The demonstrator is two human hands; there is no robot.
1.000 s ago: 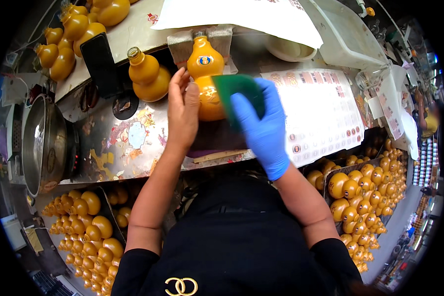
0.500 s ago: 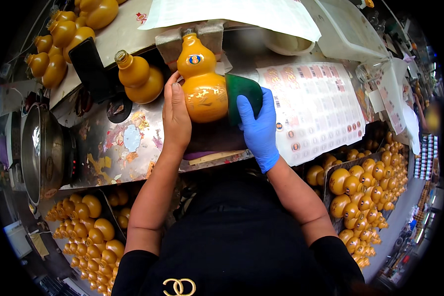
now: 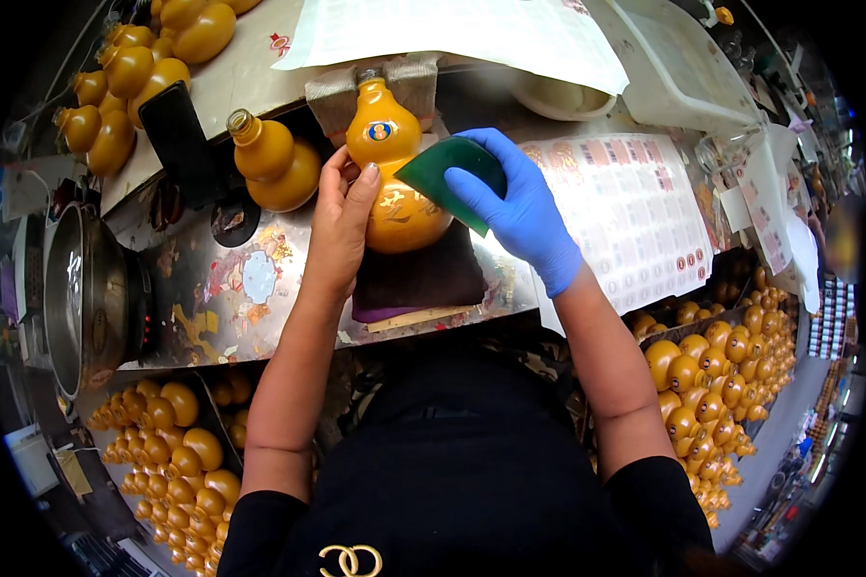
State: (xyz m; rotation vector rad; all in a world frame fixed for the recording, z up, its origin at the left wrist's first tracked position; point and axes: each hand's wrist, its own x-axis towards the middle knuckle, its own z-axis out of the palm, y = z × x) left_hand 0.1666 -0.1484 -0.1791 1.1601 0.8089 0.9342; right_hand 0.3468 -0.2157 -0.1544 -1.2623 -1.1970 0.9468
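A yellow gourd-shaped bottle [image 3: 399, 226] lies tilted on the bench, its neck toward a grey padded rest at the back. A small blue oval emblem sits on its upper bulb, gold decoration on the lower one. My bare left hand [image 3: 344, 216] is curled around the bottle's left side at the waist. In a blue glove, my right hand [image 3: 522, 207] grips a green flexible scraper [image 3: 457, 173], thumb on its face. The scraper's left tip lies over the bottle's lower bulb; whether it touches cannot be made out. Below the bottle is a dark pad [image 3: 419, 281].
Another yellow gourd bottle [image 3: 277, 163] stands left, beside a black phone [image 3: 176, 144] on a stand. A round metal pan [image 3: 77, 298] sits at far left. Printed sticker sheets [image 3: 635, 212] lie right. Crates of gourd bottles [image 3: 722, 385] flank me below the bench.
My right hand has lifted and turned the scraper, swinging its tip left over the bottle. The bottle has shifted slightly down; my left hand still holds its side.
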